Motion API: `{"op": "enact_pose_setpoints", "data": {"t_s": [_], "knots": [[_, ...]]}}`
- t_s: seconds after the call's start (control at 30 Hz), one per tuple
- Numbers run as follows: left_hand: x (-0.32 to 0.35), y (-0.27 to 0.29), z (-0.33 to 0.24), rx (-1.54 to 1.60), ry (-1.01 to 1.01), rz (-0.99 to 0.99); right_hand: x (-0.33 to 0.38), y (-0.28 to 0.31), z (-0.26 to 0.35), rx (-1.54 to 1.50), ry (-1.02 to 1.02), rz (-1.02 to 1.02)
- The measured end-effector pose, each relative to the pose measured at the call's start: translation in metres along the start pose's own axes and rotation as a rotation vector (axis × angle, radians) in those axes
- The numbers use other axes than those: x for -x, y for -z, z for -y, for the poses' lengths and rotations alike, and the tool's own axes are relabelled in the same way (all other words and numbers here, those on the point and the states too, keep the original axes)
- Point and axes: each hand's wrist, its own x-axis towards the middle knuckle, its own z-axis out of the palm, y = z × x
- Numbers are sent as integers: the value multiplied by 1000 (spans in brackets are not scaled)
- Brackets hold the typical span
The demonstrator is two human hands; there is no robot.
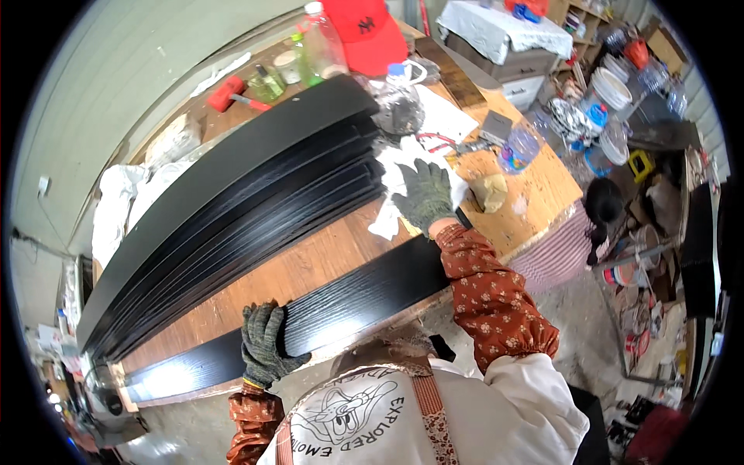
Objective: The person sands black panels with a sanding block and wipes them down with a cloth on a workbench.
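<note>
A long black board with a wood-grain surface [349, 306] lies along the near edge of the wooden table. My left hand [267, 345], in a dark grey knit glove, rests across this board with its fingers stretched toward the far edge and its thumb to the right. Beyond the board's right end, my right hand [426, 194], gloved the same way, is spread over crumpled white cloth or paper [385, 222]. What lies under its palm is hidden. Just beyond the board stands a stack of similar black boards [256, 174], its top one matte grey-black.
Bottles [322, 46], a red cap [364, 35] and a red mallet [226, 94] are at the table's back. To the right lie pliers with red handles [442, 143], a clear plastic bottle [519, 151] and a small grey box [497, 127]. Buckets [612, 87] and clutter fill the floor further right.
</note>
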Motion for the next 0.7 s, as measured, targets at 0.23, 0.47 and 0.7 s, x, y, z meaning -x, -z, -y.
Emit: {"op": "enact_pose_setpoints", "data": {"t_s": [0.23, 0.47, 0.7], "knots": [[-6, 4, 2, 52, -19, -47, -8, 5, -48, -888, -107, -529], [3, 6, 8, -1, -47, -2, 89, 95, 54, -529, 476, -209], [3, 3, 6, -18, -17, 51, 102, 29, 58, -414, 326, 264]]}}
